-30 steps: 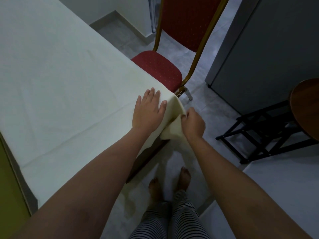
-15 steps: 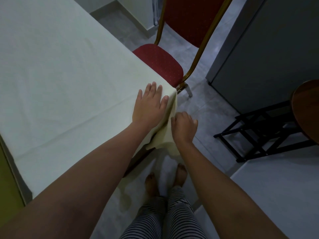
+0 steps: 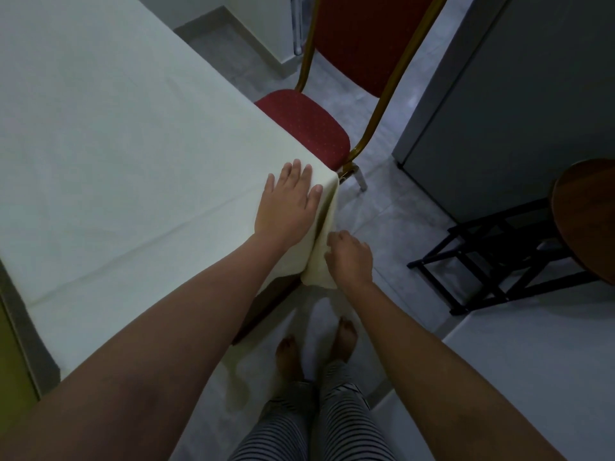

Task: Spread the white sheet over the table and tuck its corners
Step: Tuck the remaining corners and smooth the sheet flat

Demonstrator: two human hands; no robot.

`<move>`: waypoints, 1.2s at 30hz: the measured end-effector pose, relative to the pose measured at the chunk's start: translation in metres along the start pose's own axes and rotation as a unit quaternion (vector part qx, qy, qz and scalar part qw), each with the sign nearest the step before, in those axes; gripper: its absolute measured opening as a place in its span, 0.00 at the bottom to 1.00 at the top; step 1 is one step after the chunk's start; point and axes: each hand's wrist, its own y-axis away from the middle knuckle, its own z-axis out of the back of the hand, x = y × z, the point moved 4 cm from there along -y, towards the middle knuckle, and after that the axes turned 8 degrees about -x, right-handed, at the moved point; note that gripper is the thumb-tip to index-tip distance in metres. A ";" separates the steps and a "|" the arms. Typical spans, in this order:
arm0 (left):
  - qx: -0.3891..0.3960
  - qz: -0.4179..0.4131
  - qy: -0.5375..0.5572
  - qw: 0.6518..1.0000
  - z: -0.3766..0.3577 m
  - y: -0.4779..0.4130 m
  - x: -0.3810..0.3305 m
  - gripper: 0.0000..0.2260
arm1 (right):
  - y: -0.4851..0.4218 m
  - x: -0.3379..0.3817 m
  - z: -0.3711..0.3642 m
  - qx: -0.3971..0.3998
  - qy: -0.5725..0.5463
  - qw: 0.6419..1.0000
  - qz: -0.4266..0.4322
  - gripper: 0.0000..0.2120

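Note:
The white sheet [image 3: 126, 154] lies spread flat over the table and hangs over its near right corner. My left hand [image 3: 287, 204] rests flat on top of that corner, fingers apart, pressing the cloth down. Just below and to the right, my right hand [image 3: 349, 258] is closed on the hanging flap of the sheet [image 3: 319, 261] beside the table's edge. The dark wooden table edge [image 3: 266, 311] shows under the cloth near my left forearm. More of the sheet drapes toward the floor in front of my feet.
A red padded chair [image 3: 306, 128] with a gold frame stands against the table's right side. A grey cabinet [image 3: 519, 104] is at the right, with a black folding rack [image 3: 499, 257] and a round wooden stool [image 3: 585, 217] beside it. My bare feet [image 3: 316, 347] stand on the tiled floor.
My right hand has moved down and toward me along the hanging flap, pulling it against the table's side. My left hand has stayed flat on the corner.

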 end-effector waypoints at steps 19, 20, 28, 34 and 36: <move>-0.103 0.086 0.010 0.991 0.040 0.096 0.048 0.21 | 0.040 0.029 0.079 -0.121 -0.067 0.990 0.005 0.08; -0.103 0.100 0.008 0.990 0.041 0.103 0.057 0.21 | 0.042 0.042 0.083 -0.141 -0.072 0.987 0.025 0.08; -0.124 0.209 0.006 0.970 0.053 0.176 0.121 0.21 | 0.048 0.144 0.076 -0.128 -0.054 0.970 0.199 0.18; -0.236 0.328 0.019 0.915 0.065 0.248 0.156 0.19 | 0.059 0.200 0.050 0.016 0.001 0.952 0.306 0.23; -0.307 0.389 0.032 0.868 0.069 0.279 0.160 0.17 | 0.067 0.213 0.043 0.051 0.010 0.940 0.336 0.24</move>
